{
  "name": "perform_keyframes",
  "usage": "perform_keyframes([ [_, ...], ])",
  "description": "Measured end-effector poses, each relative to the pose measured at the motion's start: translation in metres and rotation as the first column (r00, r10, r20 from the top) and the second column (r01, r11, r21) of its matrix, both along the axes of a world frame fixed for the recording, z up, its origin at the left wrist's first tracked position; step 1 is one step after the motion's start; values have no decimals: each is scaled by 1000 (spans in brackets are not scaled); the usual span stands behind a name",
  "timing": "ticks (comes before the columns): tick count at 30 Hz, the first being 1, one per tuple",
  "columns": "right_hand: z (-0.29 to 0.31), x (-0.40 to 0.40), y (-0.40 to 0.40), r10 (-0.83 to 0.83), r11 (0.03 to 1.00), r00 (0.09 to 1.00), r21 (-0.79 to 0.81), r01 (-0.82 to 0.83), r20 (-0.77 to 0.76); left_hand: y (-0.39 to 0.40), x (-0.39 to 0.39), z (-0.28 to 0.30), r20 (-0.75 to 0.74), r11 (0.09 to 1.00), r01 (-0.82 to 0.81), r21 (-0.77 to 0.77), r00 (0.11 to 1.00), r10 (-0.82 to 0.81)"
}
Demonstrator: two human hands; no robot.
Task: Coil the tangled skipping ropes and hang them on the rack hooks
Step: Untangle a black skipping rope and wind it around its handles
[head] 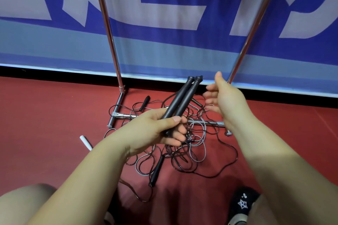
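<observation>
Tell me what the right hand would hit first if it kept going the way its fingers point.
The right hand points left, so probably the pair of black ribbed rope handles held in the left hand. Depth is unclear; it might pass just behind them.

One head-worn wide-angle view, forward and down, close over hands above the red floor (45, 124).

Red floor (45, 115) carries tangled skipping ropes (193, 150), black and grey cords mixed, draped over chrome rack base (117, 113). Loose black handles (144, 103) in pile; white handle (86, 142) left of it.
</observation>
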State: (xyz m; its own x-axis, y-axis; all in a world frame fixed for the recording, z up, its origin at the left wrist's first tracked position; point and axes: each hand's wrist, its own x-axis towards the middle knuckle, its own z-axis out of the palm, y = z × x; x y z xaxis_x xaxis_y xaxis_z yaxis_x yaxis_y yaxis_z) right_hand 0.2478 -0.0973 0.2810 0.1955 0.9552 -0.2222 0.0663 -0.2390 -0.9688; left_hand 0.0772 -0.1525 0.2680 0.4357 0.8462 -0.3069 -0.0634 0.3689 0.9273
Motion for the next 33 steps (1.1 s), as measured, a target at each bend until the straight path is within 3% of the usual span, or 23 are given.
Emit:
perform_keyframes([
  [2, 0, 1, 3, 26, 997, 997, 69, -30, 67, -2, -3, 2, 8, 999, 39, 9, 999, -39],
  [6, -2, -5, -3, 210, 977, 959, 66, -201, -189, -4, -3, 7, 37, 999, 22, 27, 999, -23],
  [10, 0, -3, -4, 233, 971, 955, 104, -217, -184, -1, -3, 6, -9, 996, -50, 80, 999, 51],
  [18, -3, -12, -11, 380, 925, 915, 57, -376, -136, 4, -5, -1, -72, 942, -293, 164, 949, 308],
  [22, -8, -23, -20, 532, 839, 834, -47, -543, -144, 7, -5, -6, -49, 873, -466, 142, 878, 476],
  [27, -12, -32, -29, 704, 701, 708, -97, -706, -65, 10, -5, -8, 37, 810, -583, 69, 812, 582],
  [31, -18, -34, -31, 754, 649, 623, -92, -755, 206, 10, -2, -7, 85, 792, -609, 37, 792, 605],
  [33, -22, -37, -34, 774, 621, 582, -117, -775, 248, 10, -1, -6, 122, 809, -587, -14, 802, 584],
])
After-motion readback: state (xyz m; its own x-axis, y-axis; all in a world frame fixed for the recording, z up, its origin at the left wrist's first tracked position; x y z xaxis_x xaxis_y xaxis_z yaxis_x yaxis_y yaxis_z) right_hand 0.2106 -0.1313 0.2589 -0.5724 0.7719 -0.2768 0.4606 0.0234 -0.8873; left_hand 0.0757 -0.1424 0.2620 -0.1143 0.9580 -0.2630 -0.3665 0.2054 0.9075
